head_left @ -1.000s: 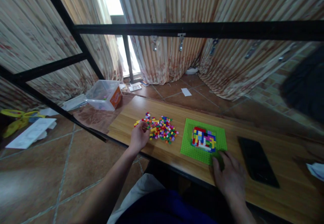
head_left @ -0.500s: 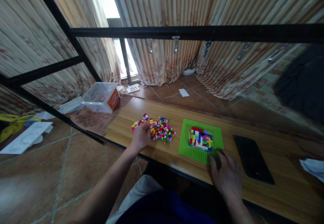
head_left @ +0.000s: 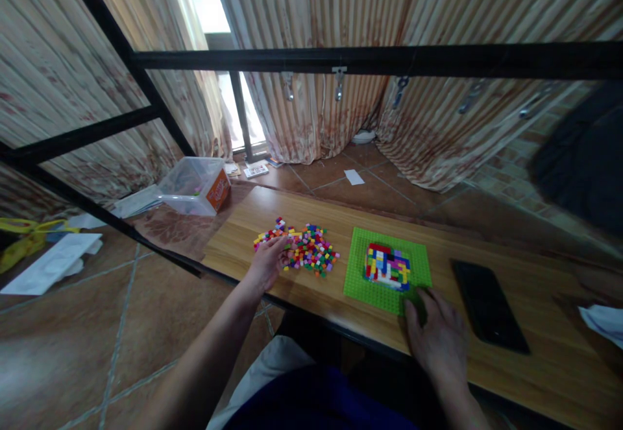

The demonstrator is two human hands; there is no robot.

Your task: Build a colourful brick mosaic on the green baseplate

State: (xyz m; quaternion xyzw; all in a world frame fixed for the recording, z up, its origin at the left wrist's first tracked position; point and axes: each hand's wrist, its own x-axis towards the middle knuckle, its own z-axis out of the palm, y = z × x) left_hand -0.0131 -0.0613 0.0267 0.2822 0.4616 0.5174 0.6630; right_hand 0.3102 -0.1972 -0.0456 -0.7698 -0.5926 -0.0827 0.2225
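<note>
My left hand (head_left: pixel 267 265) is over the near left side of a pile of small colourful toy bricks (head_left: pixel 314 248). Its thumb and fingers are drawn together; whatever is between them is too small to make out. To the right lies a green studded baseplate (head_left: pixel 358 274), bearing a low, roughly square build of multicoloured bricks (head_left: pixel 387 268). My right hand (head_left: pixel 438 329) rests at the baseplate's near right corner, thumb and fingers apart and slightly curved. Its fingertips touch or nearly touch the plate's edge and partly hide that corner.
A black phone (head_left: pixel 489 307) lies on the wooden table (head_left: pixel 263 206) right of my right hand, with white paper (head_left: pixel 603 323) farther right. On the floor stands a clear plastic bin (head_left: pixel 187 190). A black metal frame (head_left: pixel 302 60) with hanging clips crosses beyond the table.
My left hand has turned and drawn back slightly left, showing more of its fingers above the bricks. My right hand remains at the baseplate's corner.
</note>
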